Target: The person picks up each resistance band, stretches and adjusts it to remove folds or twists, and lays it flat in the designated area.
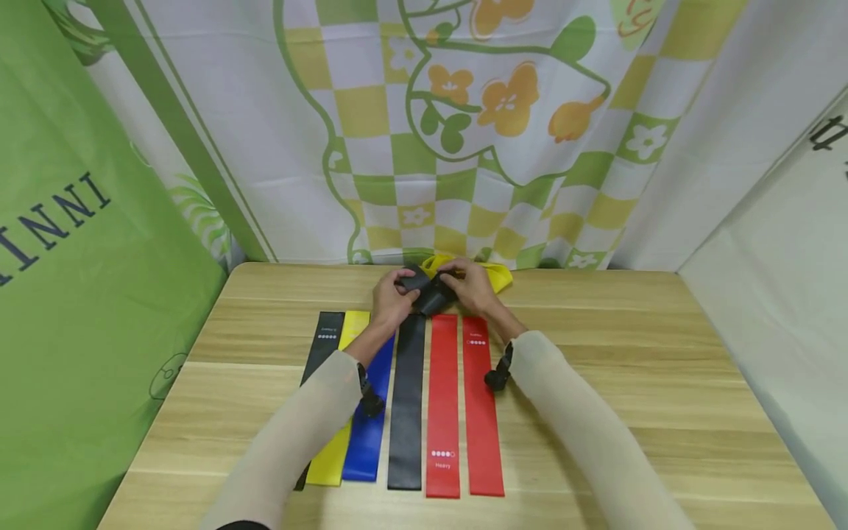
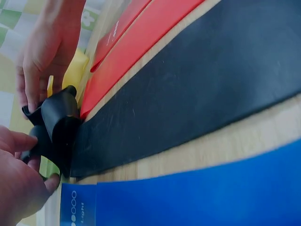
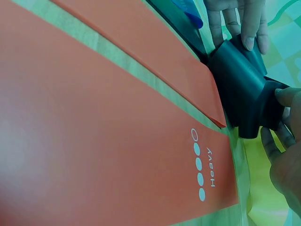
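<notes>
A loose, folded black resistance band (image 1: pixel 433 297) is held between both hands near the table's back edge. My left hand (image 1: pixel 389 300) pinches its left part between thumb and fingers. On the other side, my right hand (image 1: pixel 472 287) grips the band's right part, seen closer in the right wrist view, where the black band (image 3: pixel 244 84) bends over itself. A crumpled yellow resistance band (image 1: pixel 500 277) lies just behind the right hand. Directly below the hands, a flat black band (image 1: pixel 405 412) stretches toward the front, its far end close to the held one.
Flat bands lie side by side on the wooden table (image 1: pixel 616 324): two on the right, a red band (image 1: pixel 442 397) and another red band (image 1: pixel 484 427); on the left a blue band (image 1: pixel 363 449), a yellow band (image 1: pixel 326 464) and a black band (image 1: pixel 324 350). A patterned curtain (image 1: pixel 457 162) hangs behind.
</notes>
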### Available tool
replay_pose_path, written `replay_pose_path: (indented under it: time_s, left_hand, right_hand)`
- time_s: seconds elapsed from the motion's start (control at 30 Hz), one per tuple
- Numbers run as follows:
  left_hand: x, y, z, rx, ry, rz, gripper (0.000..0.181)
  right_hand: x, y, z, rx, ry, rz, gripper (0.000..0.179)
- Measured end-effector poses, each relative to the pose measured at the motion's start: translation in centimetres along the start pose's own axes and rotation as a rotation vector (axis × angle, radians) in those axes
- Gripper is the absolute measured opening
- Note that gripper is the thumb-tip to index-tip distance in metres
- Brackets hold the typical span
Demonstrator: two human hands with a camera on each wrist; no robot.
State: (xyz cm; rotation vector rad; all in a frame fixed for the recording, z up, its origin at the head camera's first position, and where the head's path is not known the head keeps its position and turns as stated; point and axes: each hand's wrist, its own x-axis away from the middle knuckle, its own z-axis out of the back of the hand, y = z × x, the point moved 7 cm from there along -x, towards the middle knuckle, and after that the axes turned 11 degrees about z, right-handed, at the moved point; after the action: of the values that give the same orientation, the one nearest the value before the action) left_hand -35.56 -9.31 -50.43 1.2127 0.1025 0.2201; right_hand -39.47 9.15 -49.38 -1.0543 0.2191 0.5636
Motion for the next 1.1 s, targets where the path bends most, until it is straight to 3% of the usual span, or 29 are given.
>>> replay_pose_path:
  time_s: [0.3, 0.7, 0.87, 1.1]
  left_hand:
    - [0.1, 0.6, 0.6, -0.024, -0.068, -0.126, 0.041]
    - [0.2, 1.2, 1.9, -0.061, -0.055, -0.242, 0.049]
    - [0.1, 0.9, 2.2, -0.061, -0.063, -0.234, 0.049]
    - [-0.3, 0.2, 2.6, -0.001, -0.091, -0.16, 0.049]
  right_hand:
    - [0.2, 0.0, 1.1, -0.061, 0.045, -0.04, 0.022]
    - [-0.2, -0.5, 3.0, -0.064, 0.135, -0.03, 0.023]
    - [-0.5, -0.7, 4.0, -0.074, 0.196, -0.017, 0.021]
    - [-1.2, -0.8, 5.9, -0.119, 0.305, -0.008, 0.021]
